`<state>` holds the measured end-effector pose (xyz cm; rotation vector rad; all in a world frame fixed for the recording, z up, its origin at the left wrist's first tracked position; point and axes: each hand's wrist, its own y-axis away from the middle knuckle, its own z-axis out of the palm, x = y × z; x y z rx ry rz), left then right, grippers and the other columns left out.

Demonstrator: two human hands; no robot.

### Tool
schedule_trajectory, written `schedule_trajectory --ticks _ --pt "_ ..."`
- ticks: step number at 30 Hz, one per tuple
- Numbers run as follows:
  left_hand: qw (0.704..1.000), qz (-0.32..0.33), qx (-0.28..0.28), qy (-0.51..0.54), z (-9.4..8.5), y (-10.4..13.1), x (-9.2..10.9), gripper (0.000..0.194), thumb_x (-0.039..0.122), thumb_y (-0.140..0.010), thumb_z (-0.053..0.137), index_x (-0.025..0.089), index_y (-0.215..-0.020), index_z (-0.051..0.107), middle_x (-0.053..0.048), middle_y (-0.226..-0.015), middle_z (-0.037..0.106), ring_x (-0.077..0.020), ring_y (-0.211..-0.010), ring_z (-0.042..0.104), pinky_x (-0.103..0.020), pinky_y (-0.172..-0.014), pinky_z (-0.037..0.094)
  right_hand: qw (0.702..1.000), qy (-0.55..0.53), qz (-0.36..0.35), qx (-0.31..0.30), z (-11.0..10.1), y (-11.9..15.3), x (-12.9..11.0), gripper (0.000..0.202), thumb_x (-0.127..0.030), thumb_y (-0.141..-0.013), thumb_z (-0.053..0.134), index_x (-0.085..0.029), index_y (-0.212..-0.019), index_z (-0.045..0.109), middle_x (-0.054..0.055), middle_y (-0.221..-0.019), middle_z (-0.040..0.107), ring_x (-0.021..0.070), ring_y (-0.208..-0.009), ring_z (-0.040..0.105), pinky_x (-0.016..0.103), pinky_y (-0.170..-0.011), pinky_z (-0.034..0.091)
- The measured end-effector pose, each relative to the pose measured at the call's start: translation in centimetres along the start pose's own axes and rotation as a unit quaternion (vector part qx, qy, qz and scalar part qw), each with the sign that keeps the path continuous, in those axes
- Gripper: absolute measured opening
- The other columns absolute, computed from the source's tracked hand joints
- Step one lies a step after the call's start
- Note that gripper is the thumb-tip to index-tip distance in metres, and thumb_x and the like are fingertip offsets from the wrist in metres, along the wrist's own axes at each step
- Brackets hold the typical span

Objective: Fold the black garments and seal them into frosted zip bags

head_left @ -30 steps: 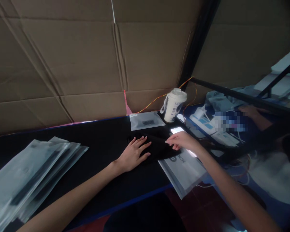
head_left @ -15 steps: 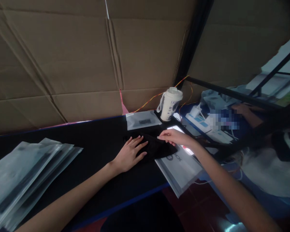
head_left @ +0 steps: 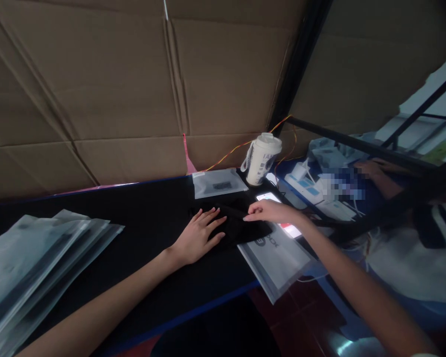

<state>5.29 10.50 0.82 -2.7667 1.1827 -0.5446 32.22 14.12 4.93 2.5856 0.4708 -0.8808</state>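
Note:
A piece of black fabric (head_left: 241,230) lies on the black table, hard to tell from the dark surface. My left hand (head_left: 200,235) rests flat on its left part with the fingers spread. Thumb and fingers of my right hand (head_left: 265,212) pinch the fabric's upper right edge. Under the fabric's right side lies a frosted plastic bag (head_left: 278,263) with dark print. A phone (head_left: 292,230) with a lit screen is beneath my right wrist, partly hidden by it. Just beyond the fabric is a smaller frosted bag (head_left: 219,183) with a dark label.
Several frosted bags (head_left: 48,248) are stacked at the left. A white lidded cup (head_left: 263,158) stands at the back, before a cardboard wall (head_left: 134,89). To the right are a metal frame bar (head_left: 334,136), a power strip (head_left: 306,186) with cables and another person's arm (head_left: 382,173).
My right hand has shifted slightly right and down, its fingers still pinching the fabric. My left hand stays flat in nearly the same place.

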Motion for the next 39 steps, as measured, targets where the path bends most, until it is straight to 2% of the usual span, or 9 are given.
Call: schedule_trajectory --ticks 4,8,16,19,23,27,29,33,39 --pt "1.000 -0.002 -0.005 0.004 0.0 0.0 0.0 0.047 0.043 -0.097 0.037 0.023 -0.139 0.046 -0.012 -0.149 0.040 -0.0253 -0.141 0.030 -0.052 -0.115 0.021 0.994 -0.079 0.056 -0.042 -0.6 0.4 -0.1 0.033 -0.053 -0.074 0.067 -0.019 -0.076 0.066 -0.001 -0.064 0.060 0.0109 -0.052 0.054 0.020 -0.042 0.040" --pt "1.000 0.001 -0.010 0.004 -0.2 -0.1 0.0 0.048 0.044 -0.097 0.036 0.022 -0.139 0.045 -0.012 -0.149 0.040 -0.0259 -0.141 0.029 -0.053 -0.114 0.022 0.982 -0.168 0.084 -0.030 -1.0 0.4 -0.2 0.035 -0.049 -0.070 0.073 -0.016 -0.076 0.066 0.004 -0.071 0.066 0.0154 -0.064 0.065 0.023 -0.049 0.053" --pt "1.000 0.013 -0.004 0.009 -0.2 0.0 -0.1 0.047 0.044 -0.097 0.039 0.024 -0.139 0.046 -0.011 -0.149 0.040 -0.0263 -0.140 0.031 -0.053 -0.114 0.023 0.965 -0.229 0.118 0.041 -1.0 0.7 -0.1 0.030 -0.034 -0.062 0.082 -0.016 -0.066 0.059 0.000 -0.056 0.063 0.0108 -0.050 0.059 0.023 -0.050 0.052" --pt "1.000 0.015 -0.003 0.008 -0.2 0.1 -0.2 0.047 0.044 -0.097 0.039 0.024 -0.139 0.045 -0.011 -0.149 0.040 -0.0264 -0.140 0.031 -0.053 -0.114 0.023 0.967 -0.186 0.136 0.105 -1.2 1.6 -0.3 0.028 -0.026 -0.068 0.077 -0.019 -0.064 0.050 -0.003 -0.051 0.059 0.0099 -0.045 0.056 0.023 -0.048 0.049" --pt "1.000 0.015 -0.003 0.007 -0.1 0.1 -0.3 0.048 0.044 -0.097 0.039 0.023 -0.140 0.044 -0.011 -0.149 0.040 -0.0266 -0.140 0.031 -0.053 -0.114 0.023 0.973 -0.043 0.158 0.163 -0.4 3.8 -1.2 0.016 -0.029 -0.077 0.066 -0.021 -0.074 0.052 -0.002 -0.056 0.060 0.0126 -0.046 0.056 0.024 -0.045 0.041" --pt "1.000 0.004 -0.012 -0.001 -0.4 0.2 0.0 0.049 0.043 -0.097 0.038 0.023 -0.142 0.041 -0.011 -0.149 0.040 -0.0267 -0.140 0.031 -0.052 -0.114 0.023 0.946 0.181 0.207 0.172 1.7 5.2 -2.6 0.027 -0.045 -0.082 0.060 -0.022 -0.071 0.055 0.005 -0.066 0.063 0.0216 -0.064 0.062 0.029 -0.053 0.036" --pt "1.000 0.003 -0.027 -0.008 -0.6 0.2 0.3 0.049 0.042 -0.098 0.036 0.025 -0.144 0.038 -0.011 -0.150 0.038 -0.0267 -0.141 0.029 -0.053 -0.114 0.022 0.930 0.236 0.237 0.152 2.7 5.1 -3.1 0.033 -0.051 -0.084 0.056 -0.021 -0.069 0.056 0.008 -0.068 0.062 0.0255 -0.071 0.062 0.031 -0.057 0.036" --pt "0.999 0.005 -0.046 -0.023 -0.8 0.4 0.6 0.046 0.037 -0.100 0.030 0.030 -0.145 0.036 -0.011 -0.152 0.034 -0.0277 -0.142 0.025 -0.055 -0.113 0.022 0.935 0.226 0.246 0.121 3.4 4.5 -3.4 0.034 -0.048 -0.086 0.054 -0.021 -0.067 0.056 0.010 -0.068 0.061 0.0274 -0.075 0.062 0.033 -0.059 0.035" --pt "0.998 0.011 -0.049 -0.037 -0.8 0.4 0.3 0.046 0.037 -0.099 0.031 0.030 -0.143 0.039 -0.015 -0.152 0.033 -0.0287 -0.142 0.025 -0.055 -0.113 0.021 0.947 0.176 0.242 0.117 2.7 4.7 -3.5 0.023 -0.041 -0.090 0.045 -0.023 -0.079 0.054 0.004 -0.067 0.062 0.0176 -0.059 0.059 0.028 -0.052 0.035"
